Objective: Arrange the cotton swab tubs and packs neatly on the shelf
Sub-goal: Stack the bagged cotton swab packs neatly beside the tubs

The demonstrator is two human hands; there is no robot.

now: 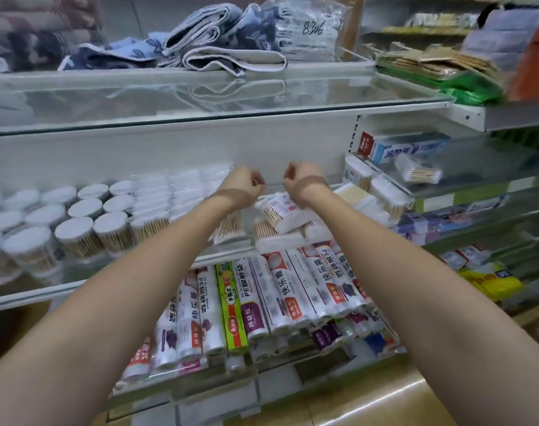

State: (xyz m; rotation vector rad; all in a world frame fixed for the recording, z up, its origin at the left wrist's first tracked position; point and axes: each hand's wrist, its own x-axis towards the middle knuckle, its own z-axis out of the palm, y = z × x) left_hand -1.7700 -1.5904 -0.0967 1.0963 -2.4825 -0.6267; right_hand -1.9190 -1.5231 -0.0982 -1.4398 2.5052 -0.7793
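Note:
Round clear tubs of cotton swabs point(77, 232) with white tops stand in rows on the left of the glass shelf point(225, 252). Flat clear packs of swabs point(169, 195) are stacked beside them. Loose packs point(280, 210) lie tilted and piled at the shelf's right part. My left hand point(242, 184) and my right hand point(302, 179) hover close together over the loose packs. Both wrists are bent down and the fingers are curled. I see nothing held in either hand; the fingertips are partly hidden.
More swab packs point(385, 198) sit at the right end, beside a side shelf with a toothpaste box point(409, 147). Folded towels point(219, 47) lie on the glass shelf above. Rolls of plastic wrap point(262, 299) fill the shelf below.

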